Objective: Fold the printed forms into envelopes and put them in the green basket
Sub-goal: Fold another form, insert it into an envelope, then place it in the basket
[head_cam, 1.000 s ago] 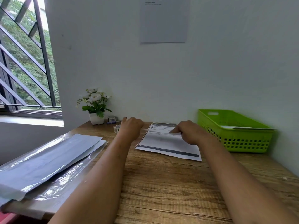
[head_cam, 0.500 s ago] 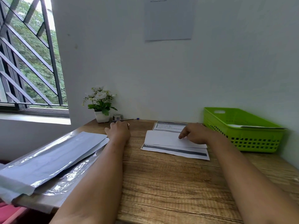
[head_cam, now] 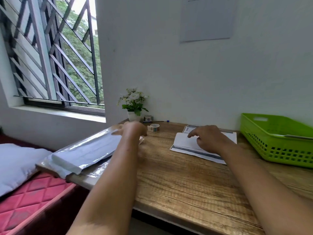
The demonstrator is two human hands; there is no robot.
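The right hand [head_cam: 209, 138] lies flat, fingers spread, pinning the folded printed form [head_cam: 189, 145] beneath it, apparently freeing the loosely open, empty left hand [head_cam: 133, 130] to reach the envelopes [head_cam: 88, 151] under its fingertips.

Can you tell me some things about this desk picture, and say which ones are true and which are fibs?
1. The right hand rests on the folded white printed form. True.
2. The green plastic basket sits on the desk's left side. False: it is on the right.
3. The left hand is at the stack of pale envelopes in clear plastic wrap. True.
4. The small white pot of flowers stands inside the basket. False: it stands on the wooden desk by the wall.
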